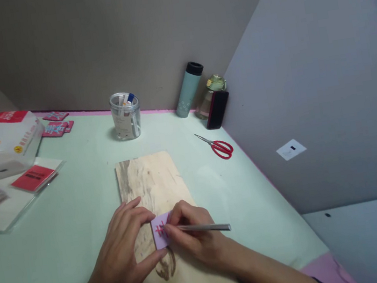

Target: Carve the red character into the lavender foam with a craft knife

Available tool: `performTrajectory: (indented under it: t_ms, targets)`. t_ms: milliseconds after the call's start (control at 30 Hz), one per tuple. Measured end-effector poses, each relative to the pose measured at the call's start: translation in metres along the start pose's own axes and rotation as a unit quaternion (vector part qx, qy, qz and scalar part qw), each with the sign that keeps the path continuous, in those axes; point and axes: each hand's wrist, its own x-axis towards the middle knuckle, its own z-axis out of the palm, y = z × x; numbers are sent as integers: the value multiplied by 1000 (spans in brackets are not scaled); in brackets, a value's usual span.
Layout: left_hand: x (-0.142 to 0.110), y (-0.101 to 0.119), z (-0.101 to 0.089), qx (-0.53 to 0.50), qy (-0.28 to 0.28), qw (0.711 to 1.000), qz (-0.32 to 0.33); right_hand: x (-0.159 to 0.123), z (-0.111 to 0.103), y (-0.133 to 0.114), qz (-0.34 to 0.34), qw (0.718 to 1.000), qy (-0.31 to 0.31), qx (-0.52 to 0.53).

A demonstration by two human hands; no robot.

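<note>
A wooden board (pixel 152 180) lies on the pale green table (pixel 80 224). On it rests a small purple paper piece (pixel 159 233) with a red pattern. My left hand (pixel 126 245) presses the paper's left edge down, fingers curled around it. My right hand (pixel 191 233) pinches a thin metal craft knife (pixel 204 228) like a pen, its tip on the paper.
A clear jar of pens (pixel 126 115) stands behind the board. Red scissors (pixel 219 147) lie to the right, near a teal flask (pixel 189 89), a bottle (pixel 214 91) and a dark phone (pixel 217 109). Packets and plastic sleeves (pixel 2 155) lie at left. Grey partitions enclose the desk.
</note>
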Motion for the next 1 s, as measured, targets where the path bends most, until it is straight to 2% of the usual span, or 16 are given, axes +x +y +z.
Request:
performTrajectory:
  t_ms: [267, 433, 667, 1000]
  targets:
    - [2, 1, 0, -6, 12, 1000, 9, 0, -1, -4, -1, 1000, -18, -13]
    - [0, -3, -4, -9, -12, 1000, 5, -1, -1, -6, 5, 999, -21, -28]
    - [-2, -4, -1, -24, 13, 1000, -1, -1, 1, 0, -3, 1000, -23, -2]
    - [-1, -8, -3, -15, 7, 1000, 10, 0, -3, -13, -17, 996, -51, -64]
